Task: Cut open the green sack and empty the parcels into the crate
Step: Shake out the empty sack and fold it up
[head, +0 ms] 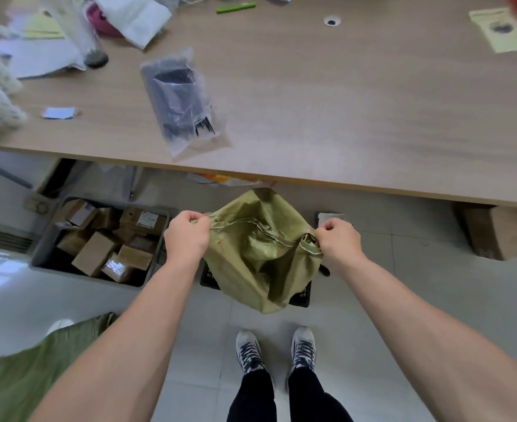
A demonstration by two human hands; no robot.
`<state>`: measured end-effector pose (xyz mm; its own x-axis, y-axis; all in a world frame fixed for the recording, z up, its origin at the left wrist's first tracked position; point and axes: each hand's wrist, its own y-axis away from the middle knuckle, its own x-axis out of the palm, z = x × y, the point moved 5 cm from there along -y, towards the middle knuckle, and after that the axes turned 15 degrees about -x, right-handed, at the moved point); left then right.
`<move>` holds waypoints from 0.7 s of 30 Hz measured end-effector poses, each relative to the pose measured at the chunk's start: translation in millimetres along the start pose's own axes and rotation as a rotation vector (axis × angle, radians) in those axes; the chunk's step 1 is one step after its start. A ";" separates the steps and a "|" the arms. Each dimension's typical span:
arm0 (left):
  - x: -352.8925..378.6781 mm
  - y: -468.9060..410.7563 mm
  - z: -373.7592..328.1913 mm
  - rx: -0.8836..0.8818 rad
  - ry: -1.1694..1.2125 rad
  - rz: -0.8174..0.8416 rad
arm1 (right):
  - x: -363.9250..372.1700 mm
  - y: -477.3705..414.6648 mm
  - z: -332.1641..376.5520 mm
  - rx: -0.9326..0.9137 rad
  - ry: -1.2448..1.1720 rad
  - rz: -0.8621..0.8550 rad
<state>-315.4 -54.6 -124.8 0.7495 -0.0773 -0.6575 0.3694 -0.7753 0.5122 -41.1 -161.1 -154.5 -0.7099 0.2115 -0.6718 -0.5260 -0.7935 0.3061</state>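
A limp green woven sack hangs in the air in front of me, over a dark crate that it mostly hides. My left hand pinches the sack's left corner. My right hand pinches its right corner, where the fabric bunches. A stitched seam runs across the sack between both hands. To the left on the floor stands a grey crate holding several brown cardboard parcels.
A wooden table spans the upper view, its edge just beyond the sack. On it lie a clear bag of black ties, papers and a green pen. Another green sack lies lower left; a cardboard box sits right.
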 end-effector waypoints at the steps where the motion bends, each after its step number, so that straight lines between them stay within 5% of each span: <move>1: -4.5 -0.8 2.7 -0.008 -0.009 -0.016 | -3.5 1.3 -4.3 0.012 0.021 0.000; 11: -29.7 -17.7 -13.6 0.027 0.019 -0.083 | -39.0 -12.8 -8.0 0.024 -0.005 -0.164; 15: -20.4 -9.4 -15.7 0.030 -0.087 -0.023 | -32.5 -11.0 -5.3 -0.004 0.113 -0.056; 21: -20.3 5.1 -22.2 0.094 0.001 -0.070 | -32.2 -3.0 0.6 -0.052 -0.013 -0.123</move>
<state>-316.6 -43.1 -96.6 0.7240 -0.0202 -0.6895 0.3681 -0.8340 0.4110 -17.0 -165.2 -133.4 -0.6478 0.3164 -0.6929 -0.5849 -0.7894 0.1864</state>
